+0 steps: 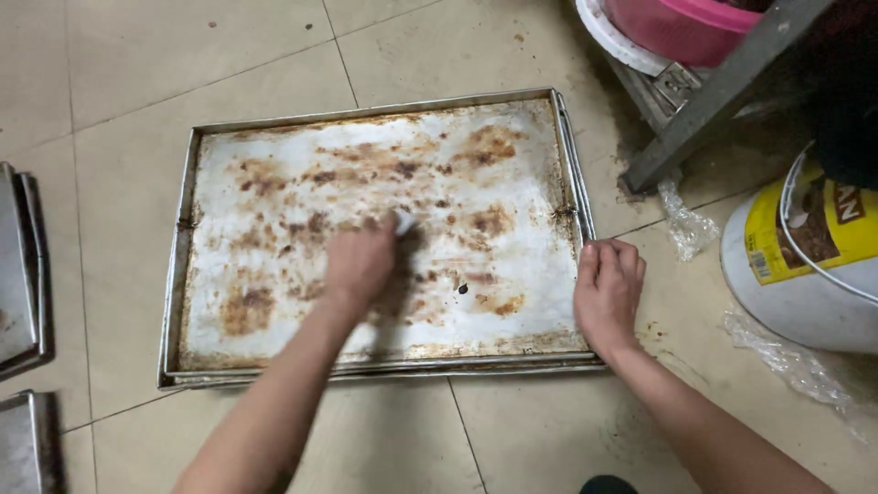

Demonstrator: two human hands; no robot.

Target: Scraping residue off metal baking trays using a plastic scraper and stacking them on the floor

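- The left hand (359, 263) has its grip closed on a small whitish scraper (403, 222), pressed to the stained baking tray (274, 137) beneath it.
- The right hand (606, 291) lies flat, fingers loose, on the tray's right rim.
- The tray lies on the tiled floor (137, 55).

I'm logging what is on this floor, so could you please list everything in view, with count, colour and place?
baking tray: one on top of a stack, silver with brown burnt stains, centre of the tiled floor
other trays: at least two, grey metal, left edge
bucket: one, white with yellow label, right
basin: one, pink, top right, on a metal frame
plastic wrap: clear scraps, right of the tray
small white object: one, under the left hand's fingers; kind unclear
left hand: pressed on the tray's middle
right hand: on the tray's right rim
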